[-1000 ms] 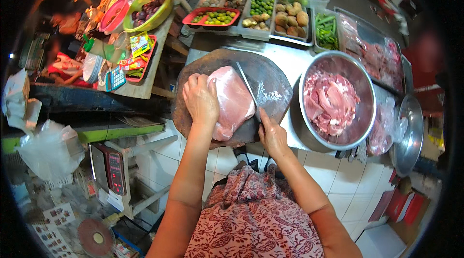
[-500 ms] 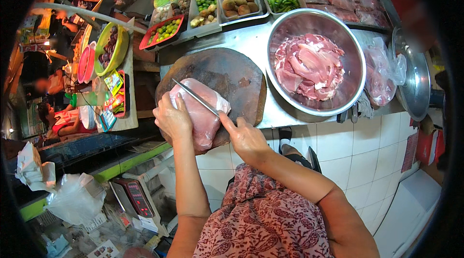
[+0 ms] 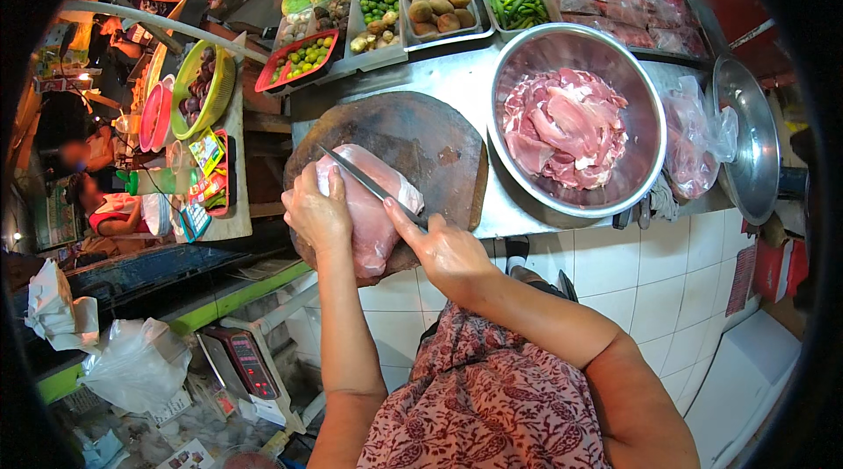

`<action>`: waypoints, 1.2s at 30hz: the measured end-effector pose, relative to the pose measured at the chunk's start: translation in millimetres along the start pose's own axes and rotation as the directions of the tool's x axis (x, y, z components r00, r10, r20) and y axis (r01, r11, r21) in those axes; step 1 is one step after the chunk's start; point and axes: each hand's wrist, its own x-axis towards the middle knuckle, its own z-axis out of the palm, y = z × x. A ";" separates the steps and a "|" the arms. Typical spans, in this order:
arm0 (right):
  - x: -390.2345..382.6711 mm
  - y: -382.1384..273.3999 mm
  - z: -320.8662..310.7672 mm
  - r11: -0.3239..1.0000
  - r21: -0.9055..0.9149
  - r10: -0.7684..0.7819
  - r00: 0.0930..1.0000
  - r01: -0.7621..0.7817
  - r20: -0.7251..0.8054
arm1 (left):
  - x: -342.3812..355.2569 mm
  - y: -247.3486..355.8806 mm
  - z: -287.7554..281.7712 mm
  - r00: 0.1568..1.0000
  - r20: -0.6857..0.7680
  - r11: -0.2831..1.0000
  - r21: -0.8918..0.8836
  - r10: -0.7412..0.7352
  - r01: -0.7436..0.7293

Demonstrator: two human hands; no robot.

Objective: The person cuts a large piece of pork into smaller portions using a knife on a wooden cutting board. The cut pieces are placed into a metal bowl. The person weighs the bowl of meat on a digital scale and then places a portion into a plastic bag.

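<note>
A large slab of pale pink raw meat (image 3: 373,223) lies on a round wooden chopping block (image 3: 439,131) at the centre of the view. My left hand (image 3: 313,212) grips the meat's left side, fingers curled over it. My right hand (image 3: 443,254) is closed on the knife (image 3: 366,176), index finger stretched along the blade, which lies diagonally across the top of the meat. Beside the block, a steel bowl (image 3: 648,118) holds sliced raw meat (image 3: 562,125).
Behind are produce trays (image 3: 382,21) and bagged meat (image 3: 615,8). At right sit a plastic bag (image 3: 685,135) and steel basin (image 3: 751,170). At left are a side table (image 3: 228,227), another person (image 3: 118,214) and, below, a digital scale (image 3: 241,364).
Since a second ago the knife has swung from right of the meat to diagonally across it, with my right hand moving left. The view has also turned, shifting the counter's contents.
</note>
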 end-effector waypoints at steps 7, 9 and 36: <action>31.4 -1.4 -7.0 0.999 -0.005 -0.038 0.998 0.038 -0.044 | 9.3 -1.3 0.0 1.000 0.026 1.000 0.027 -0.012 0.011; 22.9 0.9 -10.4 0.999 -0.023 -0.024 1.000 0.024 -0.019 | 9.5 -1.6 -0.3 1.000 0.025 1.000 0.027 -0.002 0.002; 9.9 12.4 2.4 0.999 0.025 -0.026 0.999 0.025 0.022 | 12.8 -10.0 5.6 0.998 0.015 0.995 -0.070 0.067 -0.066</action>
